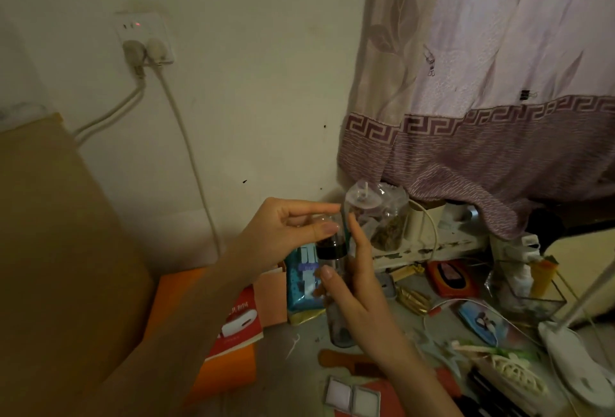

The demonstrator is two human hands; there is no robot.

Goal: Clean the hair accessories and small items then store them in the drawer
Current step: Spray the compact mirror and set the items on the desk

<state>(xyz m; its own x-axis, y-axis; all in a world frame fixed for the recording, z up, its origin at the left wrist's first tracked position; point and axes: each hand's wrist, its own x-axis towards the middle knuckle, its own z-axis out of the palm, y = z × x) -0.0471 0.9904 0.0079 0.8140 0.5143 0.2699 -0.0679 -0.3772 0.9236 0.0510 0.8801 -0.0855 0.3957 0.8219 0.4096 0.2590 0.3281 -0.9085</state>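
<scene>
Messy table (299, 346) sits by a wall and a purple curtain (499, 137). Over its back edge, the right hand (352, 296) holds a small clear bottle (332, 270) around its body. The left hand (283, 233) pinches the bottle's clear cap (327, 221) with thumb and fingertips. It looks light, hard, smooth and maybe slippery. Best to hold it firmly around the middle.

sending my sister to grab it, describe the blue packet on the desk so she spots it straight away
Start at the purple curtain and drop to the cluttered desk below. The blue packet stands upright behind the raised hands, right of the red booklet. It is the only blue, glossy wrapper there, with a yellow bottom edge.
</scene>
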